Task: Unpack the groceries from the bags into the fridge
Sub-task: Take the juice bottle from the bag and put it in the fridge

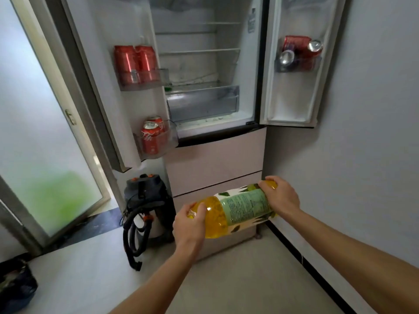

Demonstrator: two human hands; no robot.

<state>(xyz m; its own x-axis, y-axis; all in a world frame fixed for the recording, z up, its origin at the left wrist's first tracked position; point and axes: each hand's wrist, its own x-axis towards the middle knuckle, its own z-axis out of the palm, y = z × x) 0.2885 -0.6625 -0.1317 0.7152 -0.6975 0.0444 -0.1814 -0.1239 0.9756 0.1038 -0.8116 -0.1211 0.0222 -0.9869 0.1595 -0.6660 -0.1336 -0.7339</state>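
by the fridge (pixel 215 159), left hand (pixel 190 225) and right hand (pixel 281 198) grip opposite bottle (pixel 240 207) ends.

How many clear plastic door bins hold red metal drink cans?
3: upper bin and lower bin on the left fridge door, third bin on the right fridge door. Higher bins are cut off.

Bottle (pixel 235 209) — clear glossy plastic, matt paper label; cans (pixel 135 64) — shiny metal.
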